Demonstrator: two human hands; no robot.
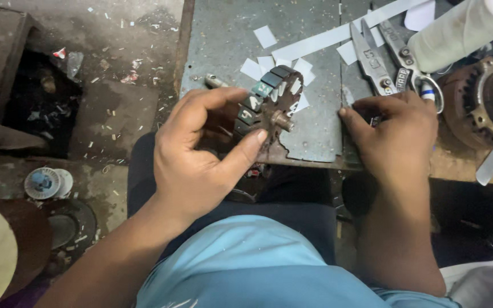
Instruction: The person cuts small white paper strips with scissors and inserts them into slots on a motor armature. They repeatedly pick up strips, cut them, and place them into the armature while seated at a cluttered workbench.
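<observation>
Slotted rotor core (269, 102) in left hand's (201, 154) grasp (thumb on shaft), right hand (397, 134) flat on bench (315, 131).

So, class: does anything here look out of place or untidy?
Yes. White paper scraps lie scattered on the metal bench behind the slotted core in the left hand, and more litter the floor. Nothing looks broken.

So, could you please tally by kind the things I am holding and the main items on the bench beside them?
Slotted rotor core in left hand: 1
Scissors by right hand: 1
Long white paper strip: 1
Rusty round part: 1
Total: 4
</observation>
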